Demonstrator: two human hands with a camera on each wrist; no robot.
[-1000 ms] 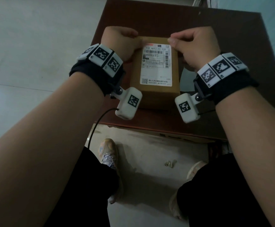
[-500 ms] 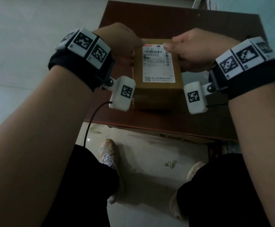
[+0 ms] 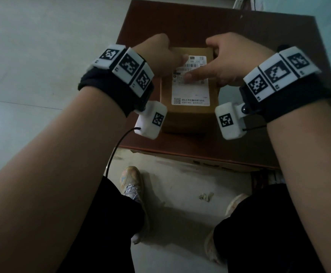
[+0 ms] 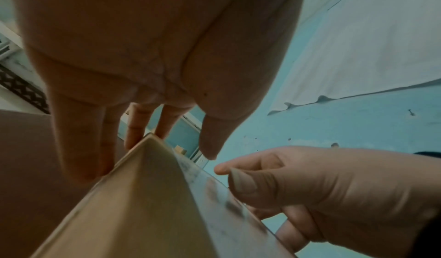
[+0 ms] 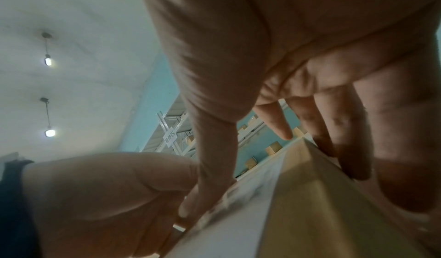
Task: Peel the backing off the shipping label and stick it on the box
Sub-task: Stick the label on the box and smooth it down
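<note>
A brown cardboard box point(image 3: 188, 119) sits on the dark brown table point(image 3: 259, 36). The white shipping label point(image 3: 190, 91) lies flat on its top face. My left hand point(image 3: 158, 54) is at the box's far left; its straight fingers point(image 4: 78, 139) run down the left side and its thumb sits at the label's upper left corner. My right hand point(image 3: 229, 62) reaches over the right edge. Its thumb point(image 3: 189, 75) presses on the label's middle, and its fingers point(image 5: 346, 130) lie along the right side. The box point(image 5: 310, 196) and label point(image 5: 238, 205) appear close up in the right wrist view.
A pale sheet point(image 3: 226, 95) lies on the table just right of the box. A black cable point(image 3: 117, 150) hangs from the left wrist camera over the table's near edge. Below the table are grey floor and my shoes point(image 3: 131, 184). Blue walls and shelving point(image 5: 171, 130) stand behind.
My right thumb has slid from the label's top edge down to its middle. My left thumb has come onto the label's upper left corner. Both wrists have risen.
</note>
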